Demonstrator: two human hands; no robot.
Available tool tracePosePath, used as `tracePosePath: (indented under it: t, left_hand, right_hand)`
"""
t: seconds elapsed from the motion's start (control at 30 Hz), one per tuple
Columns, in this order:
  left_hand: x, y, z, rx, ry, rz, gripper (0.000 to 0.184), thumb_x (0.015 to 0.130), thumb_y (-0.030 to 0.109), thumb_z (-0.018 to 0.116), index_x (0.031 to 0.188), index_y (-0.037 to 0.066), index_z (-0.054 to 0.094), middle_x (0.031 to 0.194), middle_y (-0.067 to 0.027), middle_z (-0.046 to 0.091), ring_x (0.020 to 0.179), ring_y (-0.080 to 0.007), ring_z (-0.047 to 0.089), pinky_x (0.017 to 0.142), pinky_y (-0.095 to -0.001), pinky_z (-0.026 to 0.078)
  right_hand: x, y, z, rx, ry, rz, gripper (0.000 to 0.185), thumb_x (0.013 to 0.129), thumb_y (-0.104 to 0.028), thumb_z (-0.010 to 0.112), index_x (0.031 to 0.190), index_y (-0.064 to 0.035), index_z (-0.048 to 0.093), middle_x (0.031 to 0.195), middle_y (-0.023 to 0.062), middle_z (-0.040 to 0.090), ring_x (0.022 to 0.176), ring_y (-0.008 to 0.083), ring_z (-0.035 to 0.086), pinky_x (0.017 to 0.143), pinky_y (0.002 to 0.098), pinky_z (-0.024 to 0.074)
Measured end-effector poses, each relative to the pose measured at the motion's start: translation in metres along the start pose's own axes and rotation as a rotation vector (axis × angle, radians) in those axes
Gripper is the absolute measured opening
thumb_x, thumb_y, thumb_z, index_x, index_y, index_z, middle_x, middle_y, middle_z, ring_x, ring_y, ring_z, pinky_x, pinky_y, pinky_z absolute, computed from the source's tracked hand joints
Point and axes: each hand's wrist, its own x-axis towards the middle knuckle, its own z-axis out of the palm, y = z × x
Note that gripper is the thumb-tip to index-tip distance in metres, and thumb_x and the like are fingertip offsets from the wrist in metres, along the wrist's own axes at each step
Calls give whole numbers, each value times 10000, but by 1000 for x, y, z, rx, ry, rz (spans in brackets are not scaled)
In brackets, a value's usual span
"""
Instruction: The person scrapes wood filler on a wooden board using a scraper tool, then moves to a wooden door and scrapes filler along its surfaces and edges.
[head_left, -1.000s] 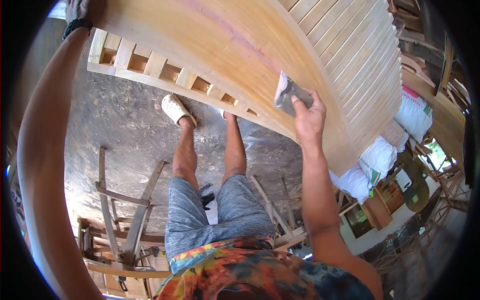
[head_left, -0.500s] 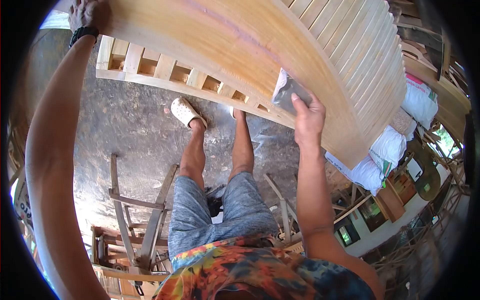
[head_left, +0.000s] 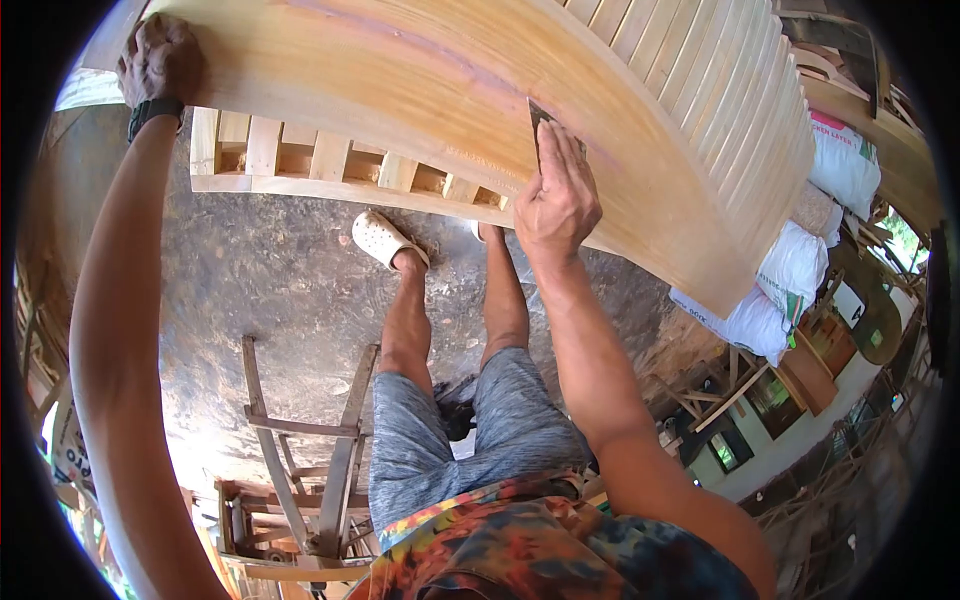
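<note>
A long curved wooden panel [head_left: 400, 90] crosses the upper view, with a pinkish-purple streak along its surface. My right hand [head_left: 560, 195] is closed round a thin, dark flat scraper [head_left: 538, 118], seen nearly edge-on against the panel near the streak. At the upper left, my left hand [head_left: 160, 62] is closed at the panel's edge, with a dark band on its wrist. Below the panel runs a slotted wooden frame [head_left: 330, 157]. Slanted wooden slats [head_left: 715, 95] lie beyond the panel's upper right edge.
White sacks [head_left: 795, 260] stand at the right beside the panel. My feet in light clogs [head_left: 380, 240] are on the dark, stained floor [head_left: 270, 260]. A wooden trestle [head_left: 300, 430] stands at the lower left, and more wooden pieces lie at the far right.
My right hand has moved left and turned, so the scraper's broad face no longer shows. The view has shifted, and my left hand now appears lower in it.
</note>
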Motion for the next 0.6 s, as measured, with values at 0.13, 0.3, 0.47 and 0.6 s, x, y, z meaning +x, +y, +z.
tracePosePath:
  t: [0.13, 0.3, 0.47, 0.6]
  left_hand:
    - [-1, -3, 1, 20, -20, 12, 608, 989, 519, 402, 1447, 131, 500, 1516, -99, 474, 1436, -280, 374, 1192, -437, 255]
    - [-1, 0, -1, -45, 24, -14, 616, 966, 532, 398, 1426, 144, 527, 1517, -118, 463, 1416, -324, 392, 1188, -446, 256]
    - [0, 6, -7, -74, 24, -19, 606, 973, 525, 393, 1423, 143, 531, 1520, -112, 465, 1429, -317, 378, 1190, -439, 254]
    - [-2, 8, -10, -47, 6, -27, 615, 979, 538, 414, 1439, 143, 521, 1518, -93, 479, 1429, -293, 391, 1191, -433, 260]
  right_hand:
    - [0, 0, 18, -12, 40, -28, 423, 821, 49, 566, 1230, -2, 664, 1229, 202, 679, 1158, 409, 638, 1022, 501, 492]
    - [-18, -7, 49, -7, 26, -33, 455, 831, 48, 544, 1273, 12, 643, 1308, 222, 635, 1257, 439, 570, 1086, 516, 438]
    - [-11, -10, 39, 7, -3, 7, 440, 822, 45, 537, 1244, 21, 657, 1283, 229, 648, 1232, 425, 592, 1071, 491, 455]
    - [4, -16, 23, -12, -76, 77, 407, 802, 74, 531, 1151, -24, 717, 1210, 192, 686, 1183, 362, 638, 1010, 436, 517]
